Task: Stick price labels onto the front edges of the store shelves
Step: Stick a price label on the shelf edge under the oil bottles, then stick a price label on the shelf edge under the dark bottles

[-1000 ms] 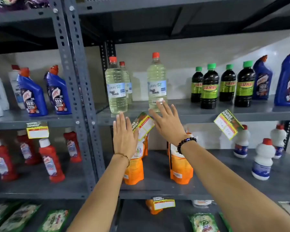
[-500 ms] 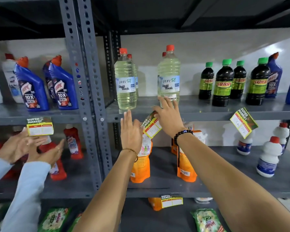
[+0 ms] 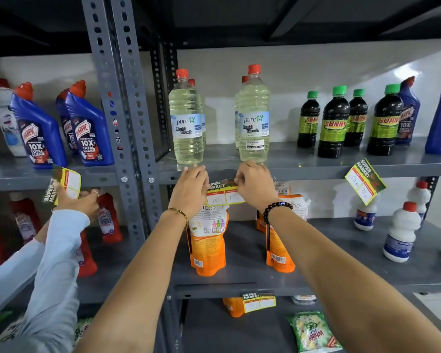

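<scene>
Head view: your left hand (image 3: 190, 186) and right hand (image 3: 252, 183) pinch the price label (image 3: 223, 193) by its ends.
Label position: against the shelf front edge (image 3: 303, 172).
Risk: uneven pressure leaves it crooked.

Head cam, close, facing shelves (image 3: 316, 171) straight-on.

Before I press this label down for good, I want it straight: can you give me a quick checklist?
1. Both hands on the label: left hand and right hand pinch the yellow-and-green paper price label: ok.
2. Label at the grey metal shelf edge: ok.
3. Label level: slightly tilted: not ok.
4. Clear liquid bleach bottles clear of fingers: close, apart: ok.
5. Adhesive bonded: cannot tell.
</scene>
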Motion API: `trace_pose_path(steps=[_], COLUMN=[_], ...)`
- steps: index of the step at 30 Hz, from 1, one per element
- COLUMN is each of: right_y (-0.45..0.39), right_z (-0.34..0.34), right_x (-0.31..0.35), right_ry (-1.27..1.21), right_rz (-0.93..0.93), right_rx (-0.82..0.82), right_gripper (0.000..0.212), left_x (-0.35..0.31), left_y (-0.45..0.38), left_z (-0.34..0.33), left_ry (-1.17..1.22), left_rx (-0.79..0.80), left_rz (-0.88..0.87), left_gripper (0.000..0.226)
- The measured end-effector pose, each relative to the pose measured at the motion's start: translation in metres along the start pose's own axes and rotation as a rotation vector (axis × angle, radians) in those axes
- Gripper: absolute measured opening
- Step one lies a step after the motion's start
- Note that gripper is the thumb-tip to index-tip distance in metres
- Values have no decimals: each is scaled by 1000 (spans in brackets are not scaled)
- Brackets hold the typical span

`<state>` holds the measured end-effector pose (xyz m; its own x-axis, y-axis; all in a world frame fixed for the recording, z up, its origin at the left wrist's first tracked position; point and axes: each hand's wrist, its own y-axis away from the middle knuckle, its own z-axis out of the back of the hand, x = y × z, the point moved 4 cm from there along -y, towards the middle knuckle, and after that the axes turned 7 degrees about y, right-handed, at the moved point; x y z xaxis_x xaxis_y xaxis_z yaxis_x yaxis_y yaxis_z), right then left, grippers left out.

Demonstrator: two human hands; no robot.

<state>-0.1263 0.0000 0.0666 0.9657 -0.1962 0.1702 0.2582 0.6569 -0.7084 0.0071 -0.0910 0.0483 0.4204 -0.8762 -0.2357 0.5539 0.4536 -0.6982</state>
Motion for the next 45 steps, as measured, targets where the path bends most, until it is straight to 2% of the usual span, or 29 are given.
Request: trace_pose_path(steps=[13, 17, 23, 31, 34, 37, 40, 45], right_y=[-11, -13, -16, -19, -19, -10, 10, 51], right_z=[-1, -1, -5, -9, -6, 2, 19, 57], right_x=[2, 0, -2, 0, 2, -4, -26, -106], right_ry=[-10, -28, -19, 65, 55, -25, -18, 101], right_rz=[-174, -220, -232, -234, -227, -131, -57, -231], right_rx=[4, -38, -40, -42, 5, 44, -33, -182], right_gripper=[14, 13, 40, 43, 44, 41, 38, 34], left_x=[-6, -3, -4, -4, -10, -19, -41, -109], left_y=[-26, -27, -30, -37, -38, -36, -33, -47], left_z=[16, 14, 9, 6, 7, 3, -6, -42], left_ry=[-93, -75, -47, -47, -74, -130, -161, -170], left_rx=[-3, -31, -64, -108, -57, -7, -37, 34], left_rz=[78, 137, 194, 197, 195, 194, 111, -134], left_gripper=[10, 9, 39, 40, 44, 51, 51, 53])
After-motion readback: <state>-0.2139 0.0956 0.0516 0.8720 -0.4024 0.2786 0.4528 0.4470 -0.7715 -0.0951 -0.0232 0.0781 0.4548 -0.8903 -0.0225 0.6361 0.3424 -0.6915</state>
